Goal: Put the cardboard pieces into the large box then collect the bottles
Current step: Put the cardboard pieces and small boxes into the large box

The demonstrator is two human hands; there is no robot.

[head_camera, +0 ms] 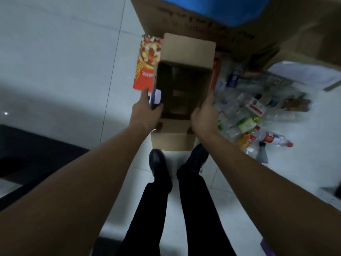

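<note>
An open brown cardboard box (186, 50) stands in front of my feet, its flaps spread and its inside dark. My left hand (147, 109) grips the box's left wall, with a blue and white flat piece (156, 97) pinned against it. My right hand (203, 111) holds the box's right wall. A red printed cardboard piece (145, 65) leans against the box's left outer side. A heap of plastic bottles (249, 111) lies on the floor to the right.
A very large brown carton (203, 21) with a blue thing (212, 8) in it stands behind. White papers (304, 72) lie at the right. My black shoes (156, 161) stand just before the box. A dark mat (27, 154) lies at the left on the tiled floor.
</note>
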